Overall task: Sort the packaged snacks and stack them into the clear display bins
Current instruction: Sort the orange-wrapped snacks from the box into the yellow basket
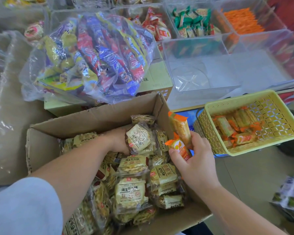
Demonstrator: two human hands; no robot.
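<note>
Grip of left hand (pixel 117 141) curled round biscuit packet (pixel 138 139) inside cardboard box (pixel 92 119) at lower centre, right hand (pixel 193 164) pinching two orange snack sticks (pixel 179 130) left of yellow basket (pixel 241 99), clear display bins (pixel 202 73) upper right

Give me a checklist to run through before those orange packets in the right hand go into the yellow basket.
1. Hold of the right hand on both orange packets: ok.
2. Room in the yellow basket: ok, part filled.
3. Match with the basket's orange-wrapped snacks: ok.
4. Way from hand to basket unobstructed: ok.
5. Hold of the left hand on the cream packet in the cardboard box: ok.
6. More orange packets buried in the box: cannot tell.
</note>
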